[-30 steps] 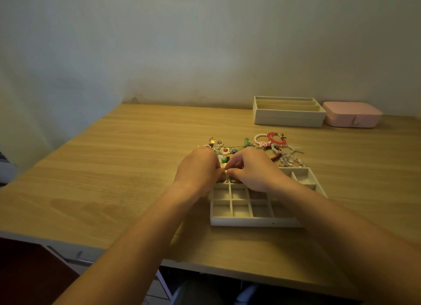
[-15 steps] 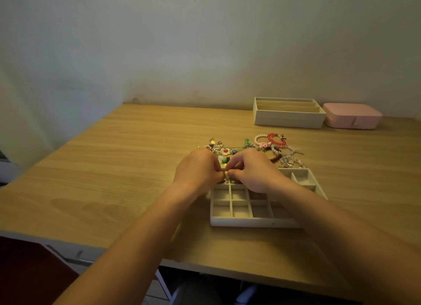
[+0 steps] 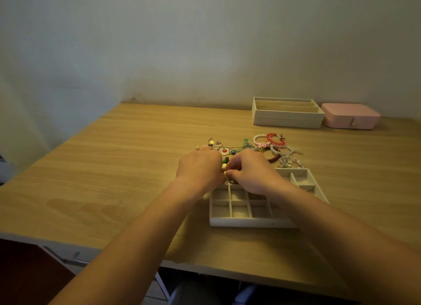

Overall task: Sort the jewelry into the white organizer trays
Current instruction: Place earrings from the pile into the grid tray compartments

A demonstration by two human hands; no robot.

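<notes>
A white organizer tray with several small compartments lies on the wooden table in front of me. Behind it sits a heap of jewelry: red, white and pink bead bracelets, chains and small charms. My left hand and my right hand meet over the tray's far left corner, fingers curled. Together they pinch a small pale jewelry piece between their fingertips. The hands hide the tray's far compartments and part of the heap.
A second white tray with long slots stands at the back by the wall. A pink jewelry box sits to its right. The table's front edge runs close below the near tray.
Both hands have stayed at the tray's far left corner, with only slight finger movement on the small piece.
</notes>
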